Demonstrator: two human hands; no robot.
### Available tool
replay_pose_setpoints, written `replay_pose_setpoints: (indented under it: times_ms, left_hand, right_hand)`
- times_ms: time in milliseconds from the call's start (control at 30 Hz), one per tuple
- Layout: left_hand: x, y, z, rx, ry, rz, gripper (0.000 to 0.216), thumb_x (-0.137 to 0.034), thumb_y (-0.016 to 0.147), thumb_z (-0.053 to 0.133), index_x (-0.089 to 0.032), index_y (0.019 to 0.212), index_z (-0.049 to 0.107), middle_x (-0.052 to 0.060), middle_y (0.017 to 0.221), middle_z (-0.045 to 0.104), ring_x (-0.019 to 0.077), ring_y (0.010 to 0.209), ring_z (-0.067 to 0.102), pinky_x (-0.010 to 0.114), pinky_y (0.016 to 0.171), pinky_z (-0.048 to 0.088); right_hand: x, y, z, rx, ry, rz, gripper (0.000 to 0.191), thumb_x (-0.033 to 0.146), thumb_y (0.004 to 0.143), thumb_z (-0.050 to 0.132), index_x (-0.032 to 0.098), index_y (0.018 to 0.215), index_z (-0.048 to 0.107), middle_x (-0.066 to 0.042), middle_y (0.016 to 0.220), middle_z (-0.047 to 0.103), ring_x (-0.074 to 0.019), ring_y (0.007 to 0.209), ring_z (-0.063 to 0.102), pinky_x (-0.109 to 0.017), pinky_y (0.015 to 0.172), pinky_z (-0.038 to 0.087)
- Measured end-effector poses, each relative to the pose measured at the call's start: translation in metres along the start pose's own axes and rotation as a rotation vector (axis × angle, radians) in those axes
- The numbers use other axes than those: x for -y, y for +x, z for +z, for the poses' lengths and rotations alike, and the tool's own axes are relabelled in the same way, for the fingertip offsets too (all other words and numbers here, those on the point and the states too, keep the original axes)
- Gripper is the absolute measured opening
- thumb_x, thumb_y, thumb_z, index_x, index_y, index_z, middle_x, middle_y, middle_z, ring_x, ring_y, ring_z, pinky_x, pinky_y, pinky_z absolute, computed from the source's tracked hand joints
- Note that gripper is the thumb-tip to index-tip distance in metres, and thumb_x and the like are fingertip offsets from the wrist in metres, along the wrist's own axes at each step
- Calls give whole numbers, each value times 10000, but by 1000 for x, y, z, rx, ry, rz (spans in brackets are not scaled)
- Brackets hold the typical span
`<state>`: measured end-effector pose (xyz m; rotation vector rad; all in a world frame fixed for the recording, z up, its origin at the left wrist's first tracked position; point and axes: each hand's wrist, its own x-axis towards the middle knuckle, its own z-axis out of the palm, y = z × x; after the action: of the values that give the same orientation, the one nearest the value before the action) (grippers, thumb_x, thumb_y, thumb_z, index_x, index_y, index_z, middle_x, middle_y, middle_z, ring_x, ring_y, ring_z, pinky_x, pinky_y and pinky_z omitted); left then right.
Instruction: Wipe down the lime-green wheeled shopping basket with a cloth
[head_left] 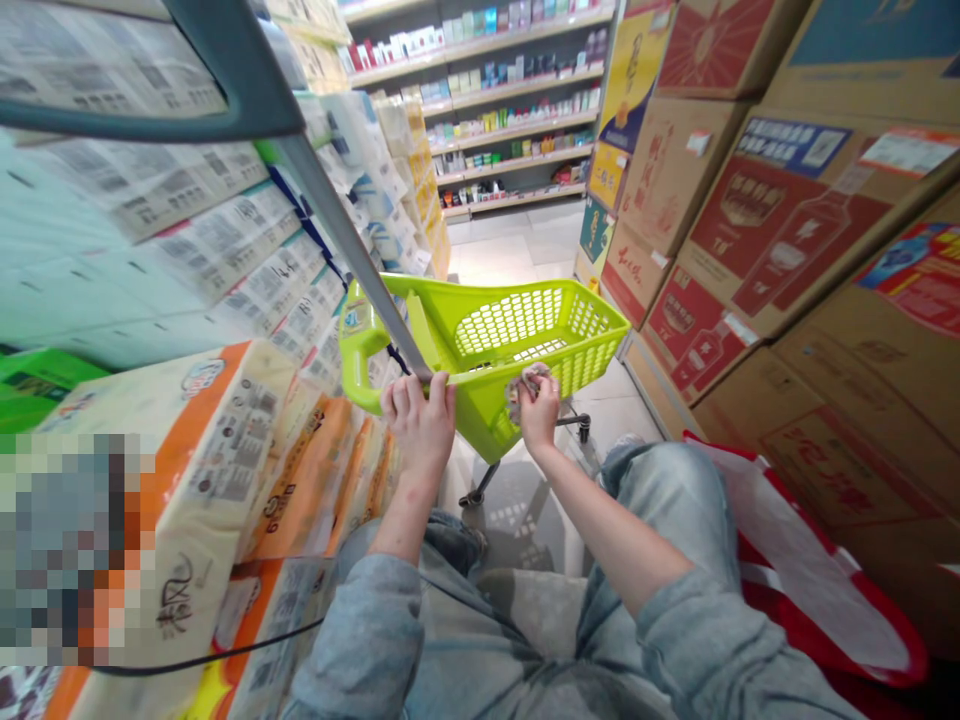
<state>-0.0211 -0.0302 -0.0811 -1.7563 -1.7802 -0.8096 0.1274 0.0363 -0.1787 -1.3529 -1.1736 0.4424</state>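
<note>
A lime-green wheeled shopping basket (480, 405) with a perforated wall stands in front of my knees, its inside bare where I can see it. My left hand (421, 415) is wrapped over the basket's near rim, beside the foot of the grey pull handle (352, 240). Against the outer side wall, my right hand (538, 412) presses a crumpled, greyish patterned cloth (531, 382), pinched between the fingers. Part of the cloth is hidden behind those fingers.
Stacked tissue packs (225, 440) line the left side close to my arm. Cardboard cartons (750, 220) rise on the right, with a red and white bag (795, 540) by my knee. Shelves of small goods (517, 100) close off the aisle ahead. A thin black cable (225, 652) runs at lower left.
</note>
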Motion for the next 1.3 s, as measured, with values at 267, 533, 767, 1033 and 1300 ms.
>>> replay_pose_setpoints:
  times_ms: [267, 533, 767, 1033, 1300]
  left_hand:
    - [-4, 0, 1, -3, 27, 9, 326, -372, 924, 411, -214, 1092, 641, 139, 1035, 576, 281, 1128, 452, 484, 1048, 237]
    - [-3, -1, 2, -39, 16, 26, 307, -366, 916, 430, -216, 1077, 643, 122, 1015, 577, 275, 1115, 459, 468, 1046, 244]
    - [-1, -2, 0, -19, 11, 22, 318, -375, 915, 429, -212, 1081, 646, 128, 1013, 574, 280, 1121, 452, 469, 1046, 237]
    - [3, -4, 0, -20, -12, 22, 310, -375, 912, 436, -207, 1063, 648, 129, 1030, 577, 276, 1145, 445, 469, 1058, 226]
    - [2, -4, 1, -13, -19, 0, 316, -388, 913, 431, -214, 1063, 648, 135, 1057, 578, 276, 1159, 443, 485, 1061, 221]
  right_hand:
    - [-1, -54, 8, 325, 73, -134, 164, 174, 811, 504, 198, 850, 662, -92, 1014, 559, -214, 979, 552, -351, 888, 460]
    - [35, -23, 8, 134, 123, -35, 116, 243, 816, 555, 181, 810, 653, -56, 905, 551, -182, 877, 563, -305, 828, 457]
    - [19, -42, 10, 250, 139, -128, 128, 205, 812, 522, 198, 715, 605, -49, 901, 533, -174, 851, 552, -287, 789, 454]
    - [-6, -6, 1, 61, 53, 48, 113, 244, 752, 541, 181, 771, 633, -49, 840, 591, -191, 831, 546, -327, 815, 443]
    - [-50, 29, -30, -182, 98, 224, 251, 294, 752, 537, 123, 916, 620, -105, 905, 638, -189, 789, 577, -317, 740, 472]
